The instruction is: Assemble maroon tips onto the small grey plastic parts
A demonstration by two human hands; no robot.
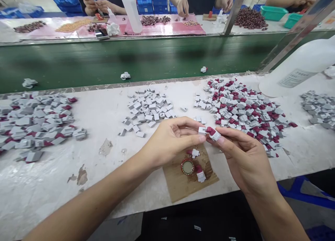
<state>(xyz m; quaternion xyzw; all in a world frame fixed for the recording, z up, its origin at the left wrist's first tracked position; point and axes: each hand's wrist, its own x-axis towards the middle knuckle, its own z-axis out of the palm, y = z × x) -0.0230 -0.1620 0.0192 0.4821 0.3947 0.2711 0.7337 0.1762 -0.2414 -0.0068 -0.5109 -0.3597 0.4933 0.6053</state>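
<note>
Between thumb and forefinger, my left hand (174,139) pinches a small light grey plastic block (202,130). My right hand (242,153) grips a small grey and maroon plastic piece (213,133) by its near end. The two parts meet or nearly touch; I cannot tell whether they are joined. Below my hands lies a brown cardboard piece (174,185) with a wet stain. On it rest a bottle cap (187,167), open side up, and two grey and maroon pieces, one near the cap (200,174) and one behind it (194,153).
Loose grey blocks (149,106) lie behind my left hand. Grey and maroon pieces are heaped at right (243,108) and grey assemblies at left (39,118). A large white bottle (298,68) stands back right. Beyond runs a green conveyor (104,59) with several pieces; co-workers' hands (182,6) work across it.
</note>
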